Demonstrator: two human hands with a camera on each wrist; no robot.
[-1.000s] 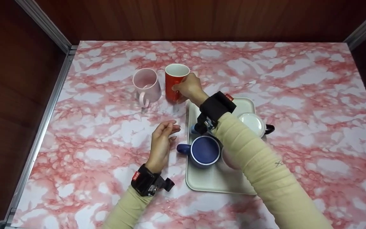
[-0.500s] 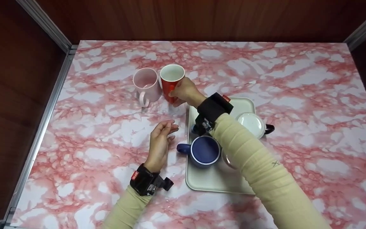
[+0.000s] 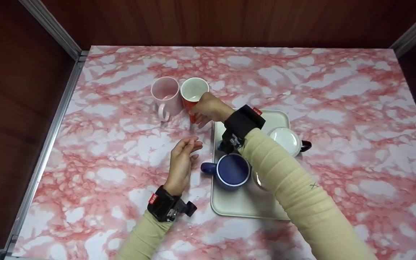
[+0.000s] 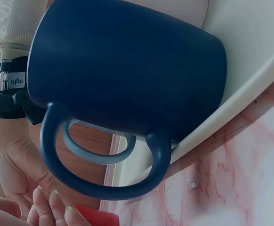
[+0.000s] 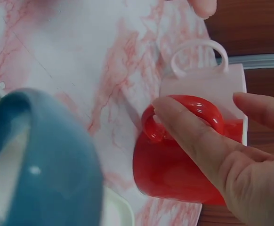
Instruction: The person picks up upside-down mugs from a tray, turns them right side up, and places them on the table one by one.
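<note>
A red mug (image 3: 187, 105) with a white inside stands upright on the marbled table, close beside a pink mug (image 3: 173, 103). My right hand (image 3: 209, 108) is at the red mug's handle (image 5: 207, 110). One finger lies fairly straight against this handle in the right wrist view, while the thumb (image 5: 264, 113) stands away from it. My left hand (image 3: 182, 162) hovers loosely bent, holding nothing, left of the tray. Nearest to it is a dark blue mug (image 3: 233, 171), whose handle (image 4: 104, 190) sticks out over the tray's edge.
The pale tray (image 3: 237, 209) also bears a white mug (image 3: 284, 139) with a black handle, a pinkish mug (image 3: 258, 180) partly under my right sleeve, and a light blue mug (image 4: 97, 157), mostly hidden. Dark wooden panels (image 3: 229, 21) border the table.
The red mug has moved left and nearer to me, ending beside the pink mug. My right hand moved with it, and its grip has loosened. The left hand has barely shifted.
</note>
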